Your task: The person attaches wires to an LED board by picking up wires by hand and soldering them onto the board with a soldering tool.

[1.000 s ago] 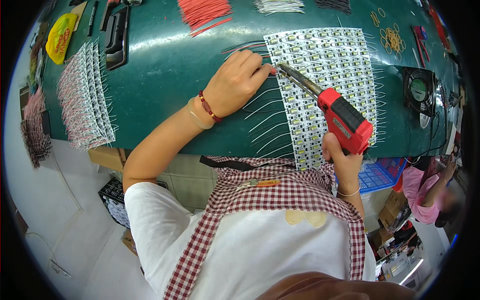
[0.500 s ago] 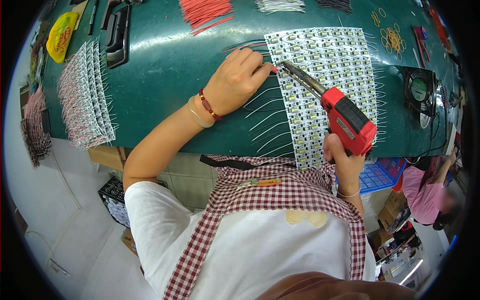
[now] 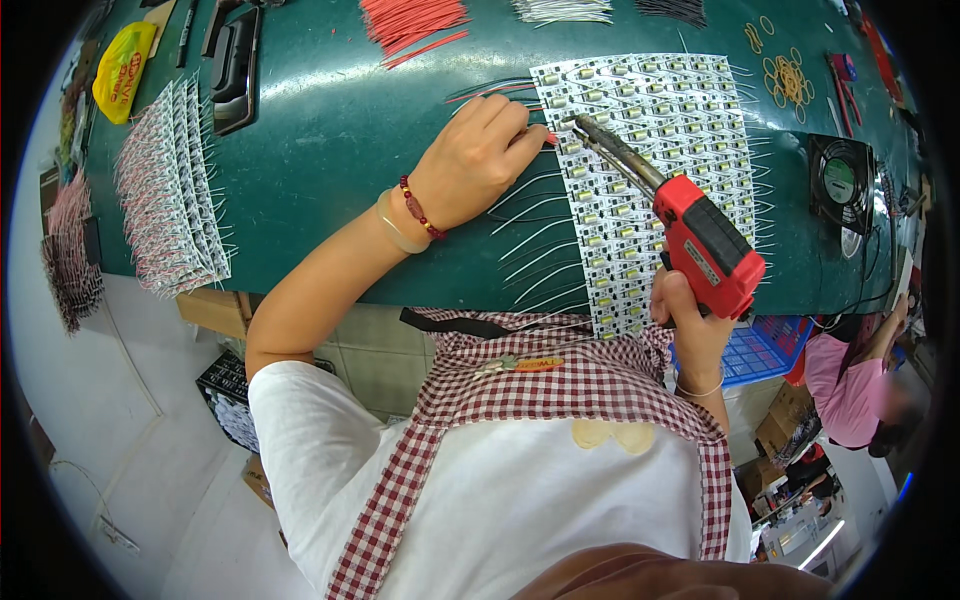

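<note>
A panel of small white LED circuit boards [image 3: 690,150] lies on the green table [image 3: 350,170], with black and white wires [image 3: 533,222] sticking out from its left edge. My left hand [image 3: 478,152] is closed in a pinch at that edge, and the end of a red wire [image 3: 551,139] shows at its fingertips. In my right hand [image 3: 692,325] is a red and black soldering gun [image 3: 708,245], gripped by its handle. Its dark tip is over the panel's upper left part, a little right of the red wire; whether it touches is unclear.
Bundles of red wires [image 3: 412,25], white wires [image 3: 562,10] and black wires [image 3: 672,10] lie along the far side. Wired boards [image 3: 175,190] are stacked at left near a yellow bag [image 3: 122,72]. Rubber bands [image 3: 788,82] and a black fan [image 3: 840,180] are at right.
The soldering gun has shifted slightly right, and its tip has drawn away from the red wire's end. My left hand has stayed nearly still.
</note>
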Demonstrator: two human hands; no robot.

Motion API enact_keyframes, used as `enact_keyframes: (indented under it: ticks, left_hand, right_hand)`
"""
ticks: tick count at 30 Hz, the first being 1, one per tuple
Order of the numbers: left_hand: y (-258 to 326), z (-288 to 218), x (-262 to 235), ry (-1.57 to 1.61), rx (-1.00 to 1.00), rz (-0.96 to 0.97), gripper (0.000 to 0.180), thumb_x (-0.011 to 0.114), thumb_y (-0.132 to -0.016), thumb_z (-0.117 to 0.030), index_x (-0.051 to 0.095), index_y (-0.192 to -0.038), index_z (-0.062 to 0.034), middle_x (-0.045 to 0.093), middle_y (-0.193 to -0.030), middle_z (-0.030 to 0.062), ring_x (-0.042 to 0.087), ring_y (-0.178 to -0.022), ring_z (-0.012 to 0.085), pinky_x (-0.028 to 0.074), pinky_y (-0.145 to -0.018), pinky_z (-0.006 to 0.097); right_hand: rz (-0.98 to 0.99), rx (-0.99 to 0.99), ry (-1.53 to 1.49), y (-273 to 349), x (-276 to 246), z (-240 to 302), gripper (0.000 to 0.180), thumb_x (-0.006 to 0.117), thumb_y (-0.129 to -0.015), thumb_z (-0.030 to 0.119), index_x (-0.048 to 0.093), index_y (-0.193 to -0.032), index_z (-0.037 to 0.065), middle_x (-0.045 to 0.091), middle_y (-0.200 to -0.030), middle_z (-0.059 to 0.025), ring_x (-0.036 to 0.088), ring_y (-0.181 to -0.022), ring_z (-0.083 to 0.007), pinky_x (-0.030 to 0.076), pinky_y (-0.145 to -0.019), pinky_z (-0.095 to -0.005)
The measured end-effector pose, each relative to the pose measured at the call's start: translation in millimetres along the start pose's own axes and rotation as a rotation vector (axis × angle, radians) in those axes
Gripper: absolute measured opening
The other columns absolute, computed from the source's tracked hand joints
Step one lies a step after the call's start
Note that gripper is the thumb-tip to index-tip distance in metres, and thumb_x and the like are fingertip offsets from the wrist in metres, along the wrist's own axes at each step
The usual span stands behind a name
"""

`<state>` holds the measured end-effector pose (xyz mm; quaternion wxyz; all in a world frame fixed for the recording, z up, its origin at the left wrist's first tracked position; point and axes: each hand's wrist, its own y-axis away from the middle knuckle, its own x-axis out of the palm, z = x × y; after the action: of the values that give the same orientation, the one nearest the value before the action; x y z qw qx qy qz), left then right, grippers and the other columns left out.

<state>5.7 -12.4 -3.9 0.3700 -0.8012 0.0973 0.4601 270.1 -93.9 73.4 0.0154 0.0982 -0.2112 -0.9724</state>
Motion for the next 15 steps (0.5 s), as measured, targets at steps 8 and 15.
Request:
enact_keyframes:
  ticks: [8, 15]
  left_hand:
    - [0.1, 0.3, 0.3, -0.015, 0.001, 0.004, 0.020, 0.060, -0.071, -0.003, 0.065, -0.090, -0.0018, 0.046, -0.074, 0.0054, 0.050, -0.069, 0.0202, 0.043, -0.065, 0.031]
    - [-2.9, -3.5, -6.8, -0.041, 0.042, -0.023, 0.021, 0.063, -0.070, -0.002, 0.066, -0.090, -0.0018, 0.048, -0.075, 0.0051, 0.050, -0.068, 0.0202, 0.043, -0.064, 0.031]
  right_hand:
    - [0.014, 0.019, -0.041, -0.1, -1.0, -4.7, 0.022, 0.071, -0.081, 0.013, 0.060, -0.095, -0.001, 0.060, -0.070, -0.0028, 0.056, -0.055, -0.0082, 0.046, -0.048, -0.0227]
    - [0.032, -0.068, -0.053, 5.3, 3.2, 6.3, 0.024, 0.059, -0.086, 0.014, 0.055, -0.100, -0.006, 0.055, -0.061, -0.0084, 0.048, -0.047, -0.0113, 0.040, -0.045, -0.0247]
